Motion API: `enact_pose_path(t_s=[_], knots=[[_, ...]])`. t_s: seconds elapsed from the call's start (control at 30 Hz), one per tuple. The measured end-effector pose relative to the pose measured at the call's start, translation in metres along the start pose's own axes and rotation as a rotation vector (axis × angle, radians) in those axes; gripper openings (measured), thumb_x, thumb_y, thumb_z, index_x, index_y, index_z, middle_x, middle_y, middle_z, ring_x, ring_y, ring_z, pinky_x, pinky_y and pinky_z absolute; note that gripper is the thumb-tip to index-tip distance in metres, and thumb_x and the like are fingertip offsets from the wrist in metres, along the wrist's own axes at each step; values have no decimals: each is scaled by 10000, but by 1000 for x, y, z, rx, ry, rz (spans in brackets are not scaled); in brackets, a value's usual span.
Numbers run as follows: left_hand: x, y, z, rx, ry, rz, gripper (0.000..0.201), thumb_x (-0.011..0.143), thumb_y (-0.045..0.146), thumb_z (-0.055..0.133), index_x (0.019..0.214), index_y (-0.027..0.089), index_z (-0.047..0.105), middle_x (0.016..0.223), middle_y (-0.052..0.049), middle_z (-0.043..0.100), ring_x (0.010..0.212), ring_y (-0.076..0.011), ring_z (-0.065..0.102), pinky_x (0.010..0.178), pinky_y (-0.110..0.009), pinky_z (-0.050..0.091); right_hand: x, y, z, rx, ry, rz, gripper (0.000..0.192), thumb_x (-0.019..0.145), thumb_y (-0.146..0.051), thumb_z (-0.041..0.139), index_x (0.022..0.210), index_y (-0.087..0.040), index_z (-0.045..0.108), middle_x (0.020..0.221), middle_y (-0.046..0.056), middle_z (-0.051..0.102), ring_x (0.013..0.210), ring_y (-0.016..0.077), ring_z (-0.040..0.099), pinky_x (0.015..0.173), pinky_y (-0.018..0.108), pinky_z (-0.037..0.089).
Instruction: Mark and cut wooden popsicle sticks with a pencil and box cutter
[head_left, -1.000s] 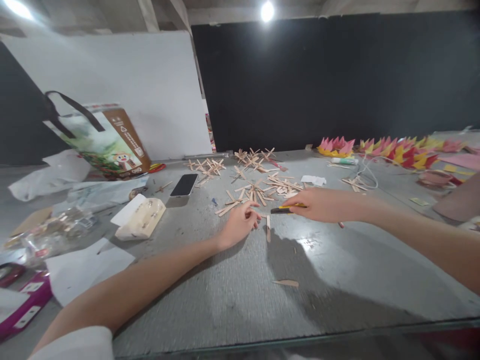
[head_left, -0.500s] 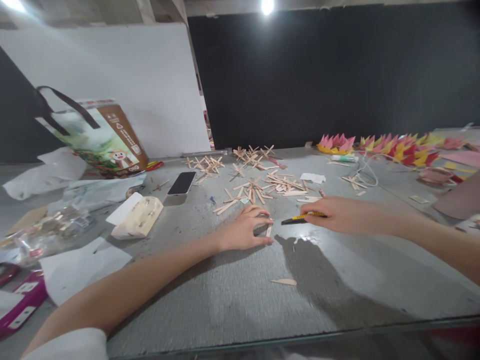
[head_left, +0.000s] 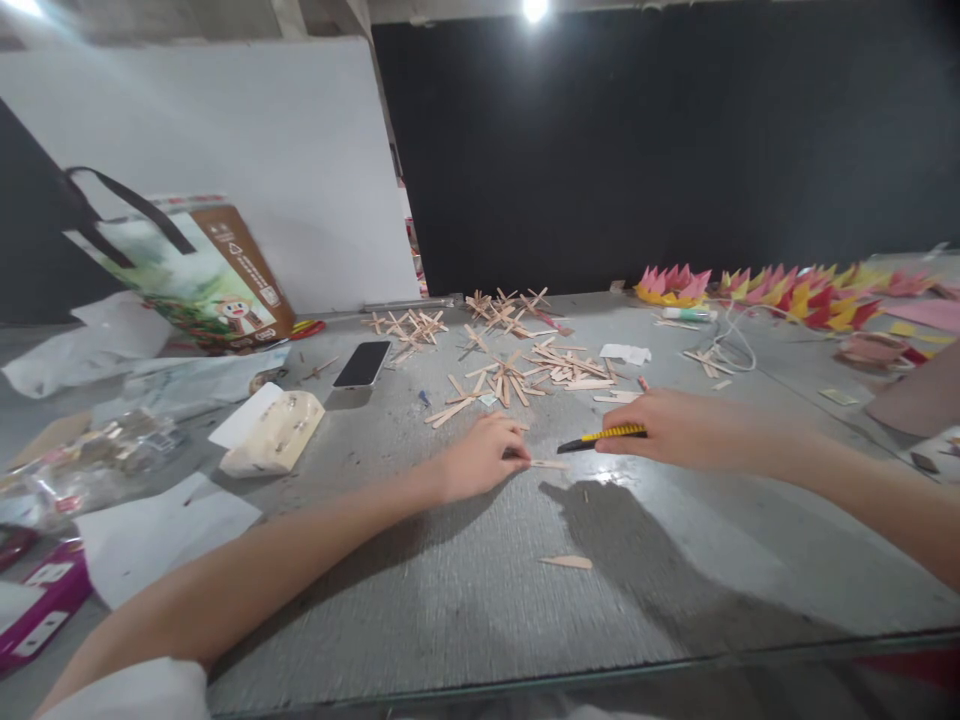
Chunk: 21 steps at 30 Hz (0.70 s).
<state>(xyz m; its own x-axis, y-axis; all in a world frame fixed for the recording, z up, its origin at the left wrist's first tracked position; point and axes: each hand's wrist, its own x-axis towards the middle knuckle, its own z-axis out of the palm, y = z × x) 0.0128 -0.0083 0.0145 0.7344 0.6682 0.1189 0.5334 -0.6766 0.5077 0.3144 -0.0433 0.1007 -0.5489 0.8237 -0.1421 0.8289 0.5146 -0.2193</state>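
Observation:
My left hand [head_left: 484,456] rests on the grey table [head_left: 480,590] and pinches one end of a short wooden craft stick [head_left: 551,464] that lies flat, pointing right. My right hand [head_left: 679,428] grips a yellow and black utility knife [head_left: 600,438], its dark tip aimed left just above the stick's free end. A cut-off stick piece [head_left: 566,562] lies nearer to me. Beyond the hands spreads a pile of loose wooden sticks [head_left: 525,375] and small stick crosses [head_left: 510,312].
A black phone [head_left: 362,364] and a cream box [head_left: 271,433] lie at the left. Farther left are a printed bag [head_left: 195,275], plastic bags and white paper [head_left: 161,530]. Pink, red and yellow paper shapes [head_left: 787,290], a glue stick [head_left: 686,316] and a white cable sit at the back right.
My left hand drew a stick from beside the pile and turned it from pointing toward me to lying crosswise. My right hand carried the knife right and nearer, its tip now by the stick.

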Motion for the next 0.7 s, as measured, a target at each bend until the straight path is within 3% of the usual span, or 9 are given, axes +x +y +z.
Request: enact_pose_path(t_s=[0.13, 0.33, 0.53, 0.7], knots=[[1, -2, 4, -33, -7, 47, 92, 970, 211, 774, 932, 222, 857, 984, -50, 794, 1132, -251, 693, 1091, -395, 429, 7, -10, 8, -101, -18, -2, 576, 1092, -623, 447, 797, -223, 737, 728, 49, 708, 728, 221, 677, 899, 425, 502], [3, -6, 7, -99, 8, 11, 74, 936, 230, 808, 922, 231, 880, 867, -35, 741, 888, -204, 684, 882, -329, 469, 13, -20, 17, -185, -27, -17, 528, 1094, -552, 493, 803, -220, 784, 694, 67, 686, 740, 228, 668, 745, 338, 452], [4, -6, 10, -127, 28, 19, 80, 919, 208, 816, 881, 246, 876, 791, -14, 701, 903, -206, 684, 969, -340, 472, 14, -23, 17, -170, -63, -18, 491, 1108, -493, 481, 840, -227, 795, 703, 52, 704, 653, 180, 610, 610, 294, 289], [4, -5, 9, -125, 23, -13, 74, 925, 246, 811, 896, 233, 878, 833, -32, 713, 940, -221, 687, 939, -337, 482, 14, -24, 17, -180, -47, -43, 501, 1109, -481, 468, 829, -206, 779, 697, 60, 697, 630, 179, 590, 595, 311, 248]])
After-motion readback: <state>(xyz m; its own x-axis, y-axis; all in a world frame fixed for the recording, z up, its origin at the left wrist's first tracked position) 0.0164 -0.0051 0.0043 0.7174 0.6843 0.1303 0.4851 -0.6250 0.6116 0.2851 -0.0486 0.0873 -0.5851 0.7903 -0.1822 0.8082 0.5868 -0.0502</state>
